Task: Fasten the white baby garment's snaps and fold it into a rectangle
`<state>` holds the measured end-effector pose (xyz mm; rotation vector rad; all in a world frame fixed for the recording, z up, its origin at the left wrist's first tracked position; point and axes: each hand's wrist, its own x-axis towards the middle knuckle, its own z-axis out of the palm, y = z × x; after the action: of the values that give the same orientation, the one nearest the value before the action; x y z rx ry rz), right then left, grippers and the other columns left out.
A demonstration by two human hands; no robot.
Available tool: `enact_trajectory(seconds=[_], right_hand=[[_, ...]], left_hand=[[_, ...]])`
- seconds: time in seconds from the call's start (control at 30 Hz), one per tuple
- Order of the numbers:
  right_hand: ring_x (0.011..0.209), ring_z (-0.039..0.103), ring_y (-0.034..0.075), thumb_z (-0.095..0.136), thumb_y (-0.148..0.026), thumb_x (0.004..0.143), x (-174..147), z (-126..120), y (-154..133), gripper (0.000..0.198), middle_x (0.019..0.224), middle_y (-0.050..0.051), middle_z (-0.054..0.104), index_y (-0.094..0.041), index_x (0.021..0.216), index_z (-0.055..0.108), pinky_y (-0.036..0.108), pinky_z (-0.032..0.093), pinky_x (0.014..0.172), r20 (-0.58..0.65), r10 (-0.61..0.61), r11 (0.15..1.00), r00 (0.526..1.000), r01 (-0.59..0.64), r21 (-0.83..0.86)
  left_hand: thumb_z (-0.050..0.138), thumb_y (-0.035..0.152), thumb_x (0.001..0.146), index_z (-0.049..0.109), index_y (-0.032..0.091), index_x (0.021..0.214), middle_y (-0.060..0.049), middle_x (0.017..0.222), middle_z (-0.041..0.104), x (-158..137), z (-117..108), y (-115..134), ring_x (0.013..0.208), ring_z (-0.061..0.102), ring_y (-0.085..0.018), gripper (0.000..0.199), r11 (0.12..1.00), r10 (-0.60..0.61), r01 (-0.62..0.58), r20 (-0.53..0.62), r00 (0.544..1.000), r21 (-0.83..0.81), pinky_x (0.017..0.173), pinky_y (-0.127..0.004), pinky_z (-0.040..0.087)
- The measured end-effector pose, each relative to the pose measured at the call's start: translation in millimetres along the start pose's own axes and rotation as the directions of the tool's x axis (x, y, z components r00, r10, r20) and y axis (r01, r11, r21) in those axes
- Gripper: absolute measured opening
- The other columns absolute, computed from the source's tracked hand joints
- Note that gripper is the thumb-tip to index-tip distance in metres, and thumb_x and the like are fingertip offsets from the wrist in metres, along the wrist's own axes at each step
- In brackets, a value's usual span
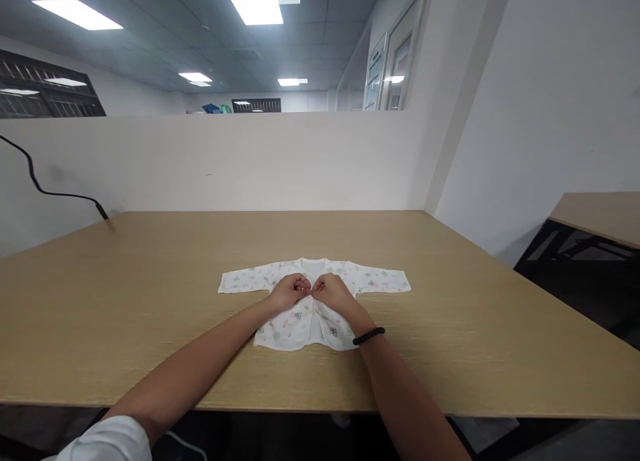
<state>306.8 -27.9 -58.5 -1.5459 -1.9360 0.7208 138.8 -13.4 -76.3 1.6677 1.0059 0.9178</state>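
A small white baby shirt [287, 326] with a scattered print lies face up on the table, its sleeves spread to both sides and its neckline away from me. My left hand [291, 291] pinches one front edge near the chest. Close against it, my right hand [332, 292] pinches the opposite front edge, with a dark beaded bracelet [369, 335] on that wrist. The fingertips nearly meet at the middle of the shirt, and they hide whatever fastening is there. Below the hands the two front panels part toward the hem.
The shirt rests on a wide wood-grain table [150, 267]. A low white partition [270, 164] stands along its back edge. At the far left a black cable [65, 194] comes down to the tabletop. Another table [605, 214] stands at the right, beyond a gap.
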Motion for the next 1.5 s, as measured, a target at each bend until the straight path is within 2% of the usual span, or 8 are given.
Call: enact_trajectory(seconds=[0.17,0.57,0.77,1.0,1.27,1.37,1.5], right_hand=[[0.072,0.065,0.015,0.063,-0.006,0.068,-0.5,0.1,-1.5,0.011,0.077,0.006,0.072,-0.015,0.069,0.069,0.021,0.043,0.062,-0.019,0.011,1.000,1.000,-0.011,-0.009],[0.070,0.064,0.015,0.066,-0.008,0.070,0.9,0.1,3.4,0.007,0.073,0.004,0.071,-0.014,0.069,0.069,0.021,0.040,0.060,-0.002,-0.059,0.998,0.998,0.059,0.013],[0.073,0.064,0.015,0.063,-0.009,0.073,-0.9,0.1,2.4,0.008,0.077,0.005,0.072,-0.014,0.070,0.069,0.021,0.039,0.060,-0.009,-0.082,0.995,0.997,0.081,-0.058],[0.075,0.063,0.016,0.061,-0.011,0.075,-3.3,2.2,-1.1,0.008,0.080,0.006,0.072,-0.015,0.074,0.068,0.022,0.038,0.061,-0.032,-0.084,0.987,0.996,0.079,-0.137],[0.072,0.061,0.015,0.059,-0.012,0.071,-5.1,-1.4,-7.6,0.009,0.078,0.005,0.070,-0.015,0.071,0.067,0.022,0.037,0.060,-0.009,-0.020,0.995,1.000,0.019,-0.098],[0.066,0.056,0.014,0.057,-0.012,0.071,-4.2,-2.9,-7.9,0.010,0.068,0.002,0.065,-0.015,0.064,0.064,0.022,0.034,0.057,-0.006,0.009,0.998,1.000,-0.010,-0.062],[0.052,0.046,0.012,0.052,-0.012,0.072,-1.2,-5.2,-4.7,0.019,0.048,-0.004,0.046,-0.015,0.054,0.057,0.023,0.027,0.049,0.057,0.063,0.998,0.996,-0.063,0.007]], left_hand=[[0.062,0.014,0.065,0.060,0.016,0.075,-0.001,0.073,0.063,0.4,-0.4,-1.5,0.067,0.055,-0.012,0.010,0.989,0.064,-0.062,-0.015,0.998,0.137,0.061,-0.022,0.041],[0.060,0.013,0.070,0.050,0.018,0.072,0.003,0.074,0.059,-1.8,0.7,-5.3,0.064,0.049,-0.012,0.012,0.948,0.153,-0.127,-0.065,0.986,0.293,0.062,-0.023,0.038],[0.056,0.013,0.072,0.053,0.018,0.075,0.006,0.066,0.054,-7.7,1.9,4.0,0.059,0.045,-0.011,0.007,0.906,0.131,-0.092,-0.069,0.989,0.412,0.058,-0.023,0.033],[0.059,0.018,0.071,0.054,0.018,0.075,0.003,0.067,0.057,-4.9,0.6,6.8,0.062,0.050,-0.012,0.006,0.955,0.057,-0.027,-0.093,0.994,0.295,0.058,-0.022,0.036],[0.061,0.013,0.064,0.052,0.018,0.073,0.004,0.068,0.058,-1.1,-1.1,-1.2,0.062,0.050,-0.011,0.014,0.979,0.052,-0.037,-0.071,0.996,0.198,0.060,-0.021,0.037],[0.061,0.012,0.063,0.052,0.018,0.073,0.005,0.068,0.058,-1.0,-1.0,0.6,0.062,0.051,-0.010,0.015,0.979,0.035,-0.022,-0.063,0.997,0.203,0.061,-0.021,0.038],[0.062,0.013,0.063,0.052,0.018,0.072,0.006,0.067,0.056,-3.2,0.1,5.7,0.062,0.050,-0.010,0.015,0.973,0.023,-0.006,-0.069,0.997,0.232,0.061,-0.021,0.038]])
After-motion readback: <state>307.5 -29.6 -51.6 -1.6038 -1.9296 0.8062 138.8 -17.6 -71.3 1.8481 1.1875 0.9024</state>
